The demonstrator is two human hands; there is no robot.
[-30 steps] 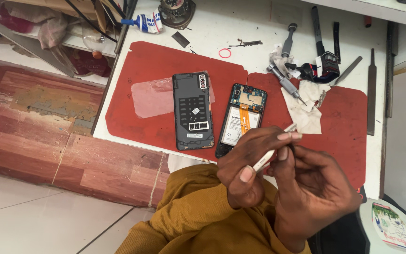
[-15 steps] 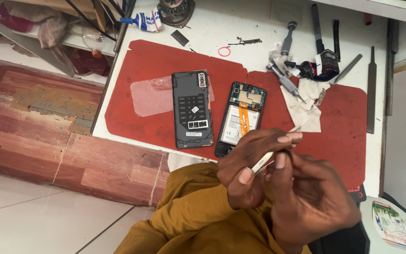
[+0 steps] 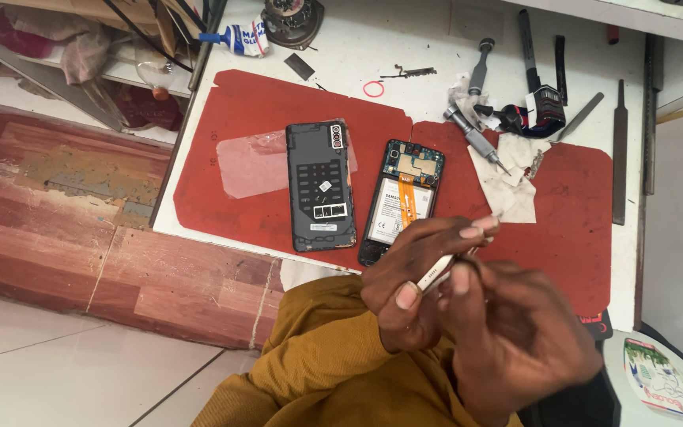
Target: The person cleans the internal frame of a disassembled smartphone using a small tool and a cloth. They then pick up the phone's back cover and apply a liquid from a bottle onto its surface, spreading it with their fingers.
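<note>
Holding a thin white strip [image 3: 436, 270] between them, both hands sit low in the head view, above the near edge of the white surface [image 3: 405, 39]. The left hand [image 3: 414, 286] pinches the strip between thumb and fingertips, so its grip is closed narrow on the strip's lower part. The right hand [image 3: 515, 332] is blurred; its fingers curl toward the strip's near end, but whether they actually clamp it cannot be told.

The strip's long axis runs on a diagonal, from low left near the left thumb up and to the right, with its far tip just past the left fingertips. It is clear of the surface, carried in the air.

Beyond the hands, toward the top of the view, an opened phone [image 3: 401, 198] lies on a red mat [image 3: 239, 126], its battery and an orange flat cable exposed. The left hand overlaps the phone's near end in the view; contact cannot be confirmed. The left hand is the nearer of the two to the phone. Just to the left of it lies the phone's dark back cover [image 3: 319, 186], inner face up, parallel to the phone and apart from it.

To the right, a crumpled white cloth [image 3: 507, 178] rests on the mat, with a screwdriver [image 3: 474, 142] across it. A glue tube [image 3: 239, 38] lies at the far left edge.
</note>
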